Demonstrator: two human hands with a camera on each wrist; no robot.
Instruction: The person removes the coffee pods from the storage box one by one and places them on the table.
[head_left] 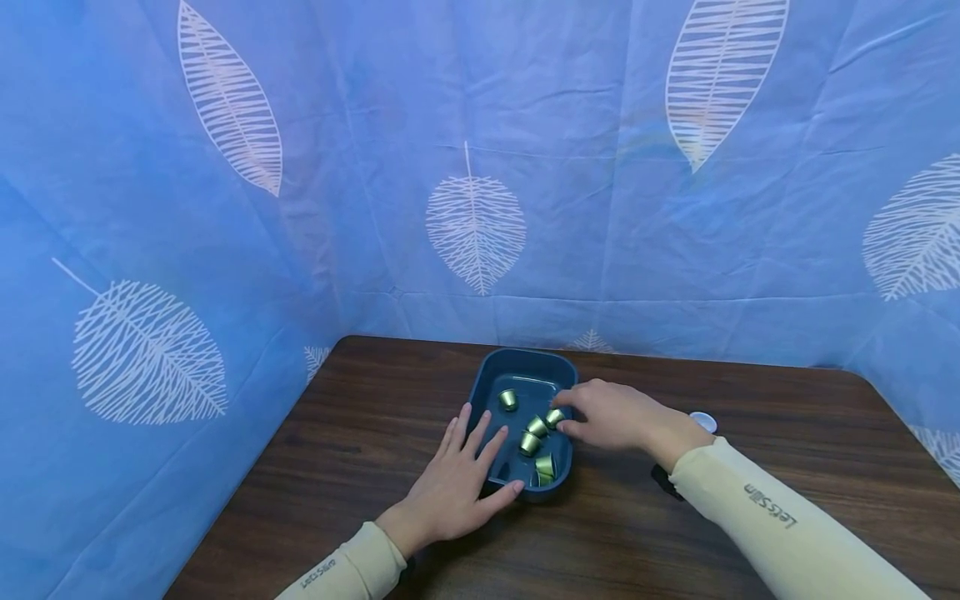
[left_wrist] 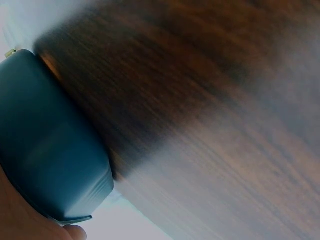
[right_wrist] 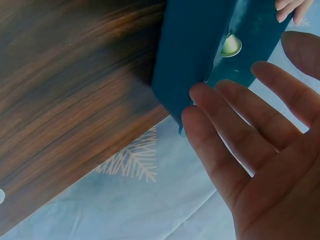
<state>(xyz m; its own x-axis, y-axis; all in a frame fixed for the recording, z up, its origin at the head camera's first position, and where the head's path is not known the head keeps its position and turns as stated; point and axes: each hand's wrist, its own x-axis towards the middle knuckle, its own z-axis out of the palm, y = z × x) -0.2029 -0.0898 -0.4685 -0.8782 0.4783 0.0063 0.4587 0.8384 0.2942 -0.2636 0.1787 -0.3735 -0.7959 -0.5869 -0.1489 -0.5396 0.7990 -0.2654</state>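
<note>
A dark blue tray (head_left: 517,357) sits on the wooden table (head_left: 360,417) and holds several green-gold capsules (head_left: 537,427). My left hand (head_left: 480,467) lies flat with fingers spread across the tray's near left rim, thumb along the front edge. My right hand (head_left: 577,414) hovers over the tray's right side, its fingertips right by one capsule (head_left: 555,417). In the right wrist view that hand (right_wrist: 280,65) shows straight fingers (right_wrist: 240,135) with nothing between them, above the tray (right_wrist: 200,60) and one capsule (right_wrist: 231,45). The left wrist view shows only the tray's outer wall (left_wrist: 45,150).
A small white cap (head_left: 703,422) lies on the table just right of my right hand. Blue leaf-print cloth (head_left: 480,208) walls the table at the back and both sides. Bare wood (left_wrist: 200,125) extends around the tray.
</note>
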